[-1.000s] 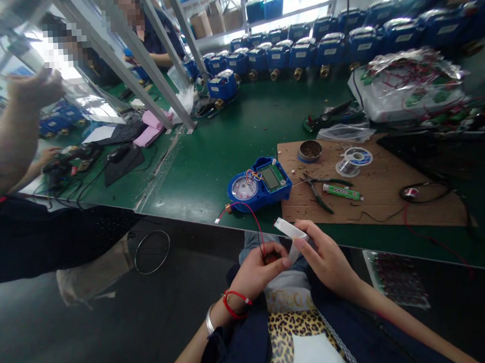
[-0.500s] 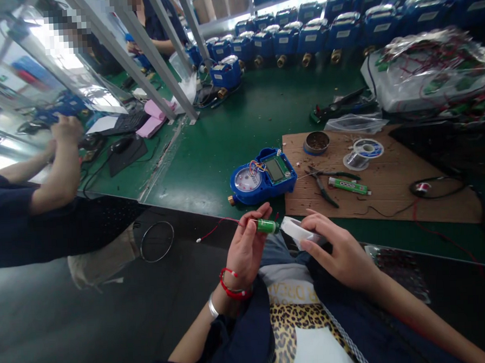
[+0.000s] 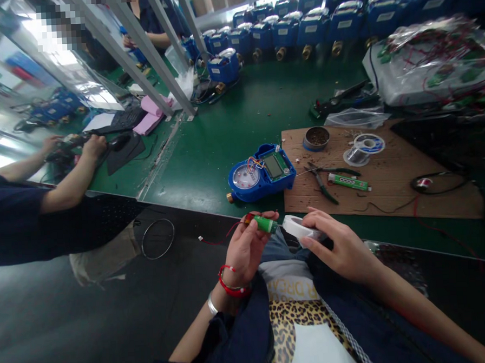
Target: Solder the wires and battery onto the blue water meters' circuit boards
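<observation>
Pinching green cylinder between left hand thumb and fingers, just off bench edge — aimed lengthwise rightward, slightly down, toward white roll. Clamping roll with right hand fingers — can't read cylinder markings.

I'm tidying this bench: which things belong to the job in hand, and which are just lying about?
Job in hand:
green cylinder, in left hand
white ring, in right hand
probably open blue device

Apparently lying about:
pliers
wire spool
round tin
green tube
</observation>
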Motion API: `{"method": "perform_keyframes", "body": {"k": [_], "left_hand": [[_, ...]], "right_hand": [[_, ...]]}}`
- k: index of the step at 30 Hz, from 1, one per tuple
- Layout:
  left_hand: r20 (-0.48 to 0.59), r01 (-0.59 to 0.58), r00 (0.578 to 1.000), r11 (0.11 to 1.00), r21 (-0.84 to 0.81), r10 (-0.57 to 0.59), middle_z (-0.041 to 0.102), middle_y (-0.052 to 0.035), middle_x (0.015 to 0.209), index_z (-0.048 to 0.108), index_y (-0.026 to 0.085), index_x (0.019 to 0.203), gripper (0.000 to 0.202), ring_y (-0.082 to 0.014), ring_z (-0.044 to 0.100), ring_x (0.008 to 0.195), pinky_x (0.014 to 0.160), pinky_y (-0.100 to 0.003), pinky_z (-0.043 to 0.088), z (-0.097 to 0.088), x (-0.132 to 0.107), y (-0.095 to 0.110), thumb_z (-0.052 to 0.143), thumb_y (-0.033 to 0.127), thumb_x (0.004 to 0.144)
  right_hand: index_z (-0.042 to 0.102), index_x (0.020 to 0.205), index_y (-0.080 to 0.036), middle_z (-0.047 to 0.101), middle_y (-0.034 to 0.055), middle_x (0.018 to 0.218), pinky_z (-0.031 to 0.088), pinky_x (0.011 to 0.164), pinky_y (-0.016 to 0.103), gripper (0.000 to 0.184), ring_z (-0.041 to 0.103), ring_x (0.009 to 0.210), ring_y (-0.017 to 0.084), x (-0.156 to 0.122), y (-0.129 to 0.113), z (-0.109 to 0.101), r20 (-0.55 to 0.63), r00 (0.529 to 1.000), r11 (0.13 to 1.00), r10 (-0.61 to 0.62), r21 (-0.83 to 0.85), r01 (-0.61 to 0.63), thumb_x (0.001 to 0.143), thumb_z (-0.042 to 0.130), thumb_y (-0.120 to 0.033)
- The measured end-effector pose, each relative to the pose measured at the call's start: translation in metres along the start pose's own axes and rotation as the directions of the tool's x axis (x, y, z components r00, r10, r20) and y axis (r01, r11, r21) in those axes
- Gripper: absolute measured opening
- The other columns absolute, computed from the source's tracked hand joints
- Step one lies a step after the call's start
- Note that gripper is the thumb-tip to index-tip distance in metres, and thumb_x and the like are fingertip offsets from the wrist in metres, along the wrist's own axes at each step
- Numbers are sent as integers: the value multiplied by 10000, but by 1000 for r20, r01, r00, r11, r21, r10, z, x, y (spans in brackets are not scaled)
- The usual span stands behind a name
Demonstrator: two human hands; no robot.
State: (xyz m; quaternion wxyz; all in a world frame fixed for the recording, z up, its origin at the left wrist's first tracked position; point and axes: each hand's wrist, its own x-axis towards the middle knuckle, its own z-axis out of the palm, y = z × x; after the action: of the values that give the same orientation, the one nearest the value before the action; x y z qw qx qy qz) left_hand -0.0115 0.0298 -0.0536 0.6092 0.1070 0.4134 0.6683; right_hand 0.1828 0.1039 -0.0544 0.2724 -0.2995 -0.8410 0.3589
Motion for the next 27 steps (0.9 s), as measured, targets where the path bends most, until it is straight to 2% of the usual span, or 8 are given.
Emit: {"method": "perform_keyframes", "body": {"k": [4, 9, 15, 20, 27], "left_hand": [[-41, 3, 999, 996, -89, -7, 692, -125, 1114, 597, 127, 1003, 180, -255, 626, 1135, 1079, -426, 388, 0, 1, -1, 622, 264, 888], [-68, 2, 998, 992, -124, -10, 694, -111, 1118, 604, 135, 990, 142, -244, 625, 1143, 1098, -422, 381, 2, 1, -5, 606, 243, 899], [-41, -68, 997, 994, -86, 64, 681, -101, 1148, 588, 152, 998, 167, -251, 586, 1199, 1121, -442, 349, 6, 0, -8, 649, 239, 870], [-32, -147, 989, 989, -26, 146, 680, -120, 1133, 573, 156, 1005, 228, -249, 602, 1167, 1100, -455, 359, 7, -1, -10, 691, 254, 836], [15, -111, 994, 994, -7, 111, 681, -115, 1115, 588, 160, 1006, 215, -256, 617, 1129, 1045, -443, 400, 8, -6, -6, 679, 266, 842]], "right_hand": [[531, 975, -197, 634, 70, 965, 403, 1071, 502, 119, 595, 986, 208, 1, -4, 5, -3, 1000, 996, -31, 78, 31, 895, 553, -282], [521, 989, -192, 629, 71, 943, 402, 1062, 527, 151, 586, 966, 207, 4, -7, 14, -30, 997, 995, -77, 59, 79, 880, 587, -273], [528, 986, -179, 634, 74, 938, 396, 1049, 538, 164, 584, 964, 210, 5, -6, 17, -46, 995, 996, -91, -1, 91, 866, 614, -252], [525, 979, -178, 646, 69, 932, 387, 1059, 524, 177, 590, 965, 212, 4, -6, 20, -61, 992, 994, -109, -31, 108, 856, 633, -246], [540, 962, -162, 644, 71, 933, 371, 1074, 512, 185, 586, 954, 204, 3, -3, 20, -77, 991, 991, -110, -86, 103, 837, 655, -233]]}}
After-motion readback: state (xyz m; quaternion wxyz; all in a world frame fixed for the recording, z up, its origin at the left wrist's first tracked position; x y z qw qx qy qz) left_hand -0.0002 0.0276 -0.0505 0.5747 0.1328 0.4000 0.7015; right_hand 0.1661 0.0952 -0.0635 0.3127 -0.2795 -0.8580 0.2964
